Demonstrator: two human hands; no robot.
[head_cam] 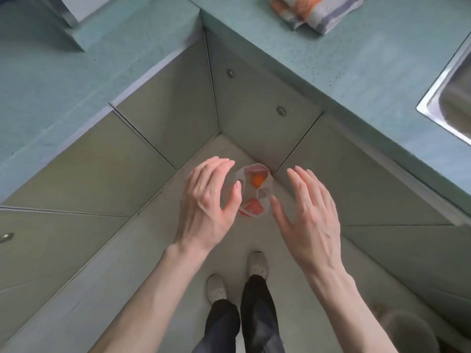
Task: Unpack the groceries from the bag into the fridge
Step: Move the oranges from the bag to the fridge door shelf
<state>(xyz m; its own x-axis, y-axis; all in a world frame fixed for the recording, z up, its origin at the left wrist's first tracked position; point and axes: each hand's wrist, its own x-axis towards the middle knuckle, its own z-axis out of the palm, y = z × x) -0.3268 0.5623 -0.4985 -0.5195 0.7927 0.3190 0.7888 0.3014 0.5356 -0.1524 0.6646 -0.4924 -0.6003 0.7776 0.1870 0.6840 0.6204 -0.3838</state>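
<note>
we hold our left hand (207,200) and right hand (309,215) spread, empty, flanking the bag (254,192) upright on the floor (178,250), mouth facing up.

Teal speckled countertop (331,59), grey-green cabinet doors (76,179), pale bag (266,200) holding orange fruit (259,180).

bag: we see the translucent plastic bag (254,192) on the floor between left hand (207,200) and right hand (308,215)
fruit: round orange fruit (259,180) inside it
</note>
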